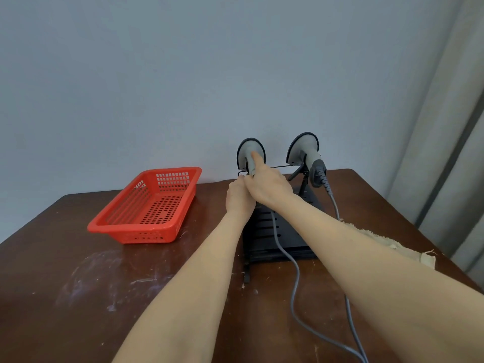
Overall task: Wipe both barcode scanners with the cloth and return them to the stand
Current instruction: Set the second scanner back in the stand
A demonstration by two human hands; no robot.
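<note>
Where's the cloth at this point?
Head view: the cloth lies on the right side of the table, just right of the stand, partly hidden behind the right forearm.

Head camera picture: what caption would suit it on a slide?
Right hand grips the left scanner on the black stand, left hand beside it; red basket left, cloth right.
</note>
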